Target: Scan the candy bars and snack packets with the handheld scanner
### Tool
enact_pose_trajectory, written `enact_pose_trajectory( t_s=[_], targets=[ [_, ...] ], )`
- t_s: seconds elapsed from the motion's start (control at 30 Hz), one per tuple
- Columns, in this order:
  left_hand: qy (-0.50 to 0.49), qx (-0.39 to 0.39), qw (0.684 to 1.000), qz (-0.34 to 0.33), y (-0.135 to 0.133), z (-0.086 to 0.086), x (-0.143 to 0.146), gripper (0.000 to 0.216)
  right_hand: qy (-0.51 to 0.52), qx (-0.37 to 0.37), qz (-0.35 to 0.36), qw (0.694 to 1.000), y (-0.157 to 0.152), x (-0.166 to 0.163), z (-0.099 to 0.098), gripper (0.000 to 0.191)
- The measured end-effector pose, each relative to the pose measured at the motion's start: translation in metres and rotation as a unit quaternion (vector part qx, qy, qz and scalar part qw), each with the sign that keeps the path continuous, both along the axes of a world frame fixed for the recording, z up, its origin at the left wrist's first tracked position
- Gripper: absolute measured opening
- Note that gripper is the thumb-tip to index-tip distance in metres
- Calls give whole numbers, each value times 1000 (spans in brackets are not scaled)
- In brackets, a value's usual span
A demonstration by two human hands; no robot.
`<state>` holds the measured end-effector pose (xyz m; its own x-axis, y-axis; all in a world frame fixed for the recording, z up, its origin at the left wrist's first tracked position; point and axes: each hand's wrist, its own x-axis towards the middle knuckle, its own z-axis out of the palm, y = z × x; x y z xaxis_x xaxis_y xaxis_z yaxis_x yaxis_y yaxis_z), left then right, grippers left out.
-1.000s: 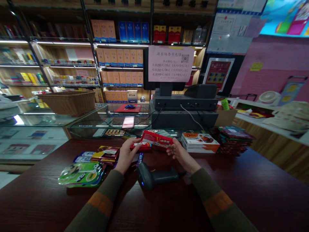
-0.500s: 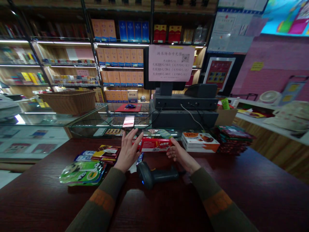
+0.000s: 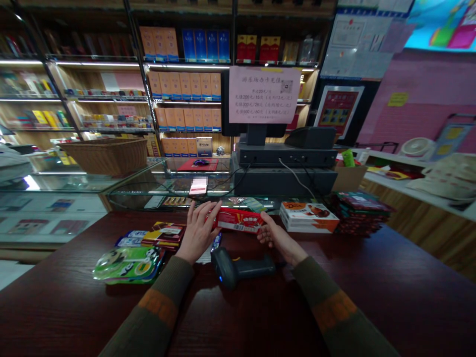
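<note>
A red snack box (image 3: 240, 221) with a barcode on its near side is held between my two hands above the far part of the dark wooden counter. My left hand (image 3: 201, 228) is closed over its left end, fingertips partly hidden behind it. At the right end, my right hand (image 3: 275, 235) grips with the thumb on top and the fingers curled below. Just nearer lies a dark barcode scanner (image 3: 240, 267) on its side, with a blue light. A small blue packet (image 3: 216, 241) shows partly beside my left wrist.
Left of my left hand lie a green panda-printed pack (image 3: 128, 265) and brown-yellow chocolate packs (image 3: 163, 234). Behind stand white-orange boxes (image 3: 308, 217), a stack of dark red packs (image 3: 360, 213) and a cash register (image 3: 284, 181). A wicker basket (image 3: 106, 156) rests on the glass case.
My left fingers have come down and closer together onto the red box. The box now slants, its right end lower. My right hand has barely moved; the scanner stays put.
</note>
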<state>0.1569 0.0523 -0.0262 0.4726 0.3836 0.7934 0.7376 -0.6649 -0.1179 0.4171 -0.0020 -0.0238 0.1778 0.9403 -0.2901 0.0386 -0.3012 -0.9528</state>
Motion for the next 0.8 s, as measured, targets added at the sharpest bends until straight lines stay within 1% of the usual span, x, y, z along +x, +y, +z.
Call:
enact_pose_trajectory(
  t_s=[0.17, 0.43, 0.63, 0.7, 0.8],
  targets=[
    [6, 17, 1000, 6, 1, -3, 3, 64, -16, 4, 6, 1000, 0, 0, 0, 67],
    [-3, 18, 1000, 20, 1, -7, 5, 60, -43, 1, 10, 999, 2, -2, -5, 71],
    [1, 14, 1000, 3, 3, -11, 3, 66, -59, 18, -8, 998, 4, -2, -7, 71],
    [-2, 5, 1000, 7, 3, -11, 3, 67, -86, 48, -8, 995, 5, 0, -11, 71],
    [-19, -3, 1000, 23, 2, -10, 1, 66, -172, 145, -7, 974, 3, 1, -16, 62]
  ],
)
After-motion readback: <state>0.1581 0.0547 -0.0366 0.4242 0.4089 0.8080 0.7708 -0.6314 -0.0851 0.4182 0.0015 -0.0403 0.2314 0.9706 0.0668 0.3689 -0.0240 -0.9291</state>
